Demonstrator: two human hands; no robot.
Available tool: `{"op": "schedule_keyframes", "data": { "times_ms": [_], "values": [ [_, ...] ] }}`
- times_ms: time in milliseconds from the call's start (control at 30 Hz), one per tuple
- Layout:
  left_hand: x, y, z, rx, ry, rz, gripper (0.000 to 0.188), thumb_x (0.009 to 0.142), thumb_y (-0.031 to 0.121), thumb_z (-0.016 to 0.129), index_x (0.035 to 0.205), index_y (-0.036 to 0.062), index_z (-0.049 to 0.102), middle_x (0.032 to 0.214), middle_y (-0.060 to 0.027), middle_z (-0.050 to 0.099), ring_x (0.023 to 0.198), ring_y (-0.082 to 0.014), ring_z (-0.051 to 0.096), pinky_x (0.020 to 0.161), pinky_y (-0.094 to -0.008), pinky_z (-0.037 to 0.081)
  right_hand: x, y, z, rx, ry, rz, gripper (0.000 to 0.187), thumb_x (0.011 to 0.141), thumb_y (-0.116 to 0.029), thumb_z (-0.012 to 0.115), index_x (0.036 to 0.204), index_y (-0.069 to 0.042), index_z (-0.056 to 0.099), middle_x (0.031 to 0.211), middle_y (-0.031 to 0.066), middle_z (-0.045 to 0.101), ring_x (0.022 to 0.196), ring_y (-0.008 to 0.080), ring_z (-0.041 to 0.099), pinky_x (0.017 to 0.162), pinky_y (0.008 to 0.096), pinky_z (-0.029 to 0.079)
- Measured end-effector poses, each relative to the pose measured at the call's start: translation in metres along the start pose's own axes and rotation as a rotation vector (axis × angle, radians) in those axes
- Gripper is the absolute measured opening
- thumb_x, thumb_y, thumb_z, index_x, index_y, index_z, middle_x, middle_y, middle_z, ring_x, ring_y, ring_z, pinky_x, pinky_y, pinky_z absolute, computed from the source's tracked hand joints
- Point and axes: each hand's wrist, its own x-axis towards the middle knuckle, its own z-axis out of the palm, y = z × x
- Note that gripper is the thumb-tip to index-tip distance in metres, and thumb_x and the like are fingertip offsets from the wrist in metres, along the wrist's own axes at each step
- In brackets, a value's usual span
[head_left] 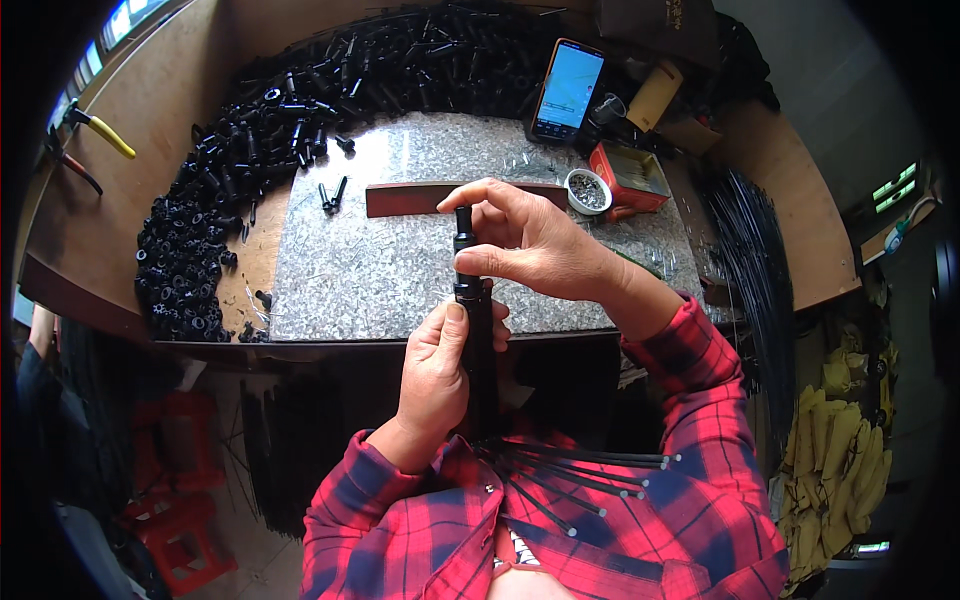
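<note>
Rods (585, 456), thin and black with greyish ends, fan across the red plaid shirt (400, 530) on the near side of the granite slab (340, 260). The left hand (437, 362) is just in front of the slab's near edge, its grip closed around an upright black shaft (466, 290), thumb pressed along it; the lower end is lost in shadow below the slab. Over the slab, the right hand (545, 248) pinches a black cylindrical fitting (463, 225) at the shaft's top, its grip narrow, thumb low and index finger at the upper end. Whether fitting and shaft are fully seated together cannot be told. The likeliest trouble lies at that joint: a tilted pinch could jam the fitting askew, its glossy surface could slip from the fingertips, and a slack left grip could let the shaft turn or slide down past the slab. Behind the right hand, a reddish-brown bar (405, 199) lies across the slab. A white tub (592, 210) of small metal bits stands on the slab's right part, where a careless sweep of the right hand could spill it. Heaped black fittings (250, 150) cover the desk (268, 235) left of the slab and beyond it.
</note>
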Motion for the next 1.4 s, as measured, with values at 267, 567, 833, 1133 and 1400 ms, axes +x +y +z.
{"op": "schedule_keyframes", "data": {
  "times_ms": [267, 567, 833, 1133, 1400],
  "values": [
    [0.0006, -0.0005, -0.0021, 0.000, -0.003, 0.007, 0.039, 0.101, 0.029, 0.040, 0.124, -0.0004, 0.050, 0.099, -0.0067, 0.062, 0.082, -0.0109, 0.057, 0.077, -0.0254, 0.047, -0.0006, -0.0014, -0.0015, 0.102, -0.025, 0.016, 0.039, 0.090, -0.009, 0.061, 0.125, -0.004, 0.046, 0.089, 0.0009, 0.058, 0.082, 0.0062, 0.056, 0.072, 0.0224, 0.049],
    [0.0015, -0.0016, -0.0049, 0.065, -0.029, 0.018, 0.041, 0.100, 0.034, 0.041, 0.119, 0.0001, 0.054, 0.096, -0.0052, 0.063, 0.080, -0.0091, 0.056, 0.076, -0.0240, 0.046, -0.0018, 0.0008, -0.0038, 0.117, 0.001, 0.021, 0.036, 0.091, -0.005, 0.057, 0.125, -0.002, 0.044, 0.102, 0.0099, 0.063, 0.087, 0.0112, 0.061, 0.075, 0.0256, 0.051],
    [0.0023, 0.0000, -0.0027, 0.041, -0.001, 0.019, 0.040, 0.100, 0.034, 0.041, 0.117, -0.0005, 0.055, 0.096, -0.0054, 0.062, 0.080, -0.0092, 0.055, 0.075, -0.0246, 0.046, -0.0008, -0.0003, -0.0023, 0.129, -0.020, -0.023, 0.037, 0.092, -0.004, 0.054, 0.127, -0.002, 0.042, 0.105, 0.0115, 0.063, 0.094, 0.0136, 0.061, 0.082, 0.0282, 0.051],
    [0.0002, 0.0012, -0.0033, 0.033, -0.001, 0.009, 0.039, 0.101, 0.031, 0.039, 0.122, 0.0004, 0.052, 0.100, -0.0062, 0.062, 0.083, -0.0105, 0.057, 0.077, -0.0251, 0.047, 0.0002, -0.0032, 0.0007, 0.131, -0.003, 0.044, 0.035, 0.093, -0.007, 0.055, 0.125, -0.001, 0.042, 0.102, 0.0082, 0.062, 0.089, 0.0098, 0.060, 0.078, 0.0256, 0.051],
    [0.0002, 0.0006, -0.0024, 0.031, 0.001, 0.000, 0.039, 0.101, 0.031, 0.040, 0.121, 0.0006, 0.052, 0.099, -0.0062, 0.063, 0.082, -0.0107, 0.057, 0.076, -0.0254, 0.047, -0.0009, -0.0020, 0.0002, 0.104, 0.016, 0.049, 0.035, 0.092, -0.009, 0.057, 0.123, -0.001, 0.043, 0.098, 0.0064, 0.062, 0.087, 0.0090, 0.059, 0.076, 0.0249, 0.051]
  ]
}}
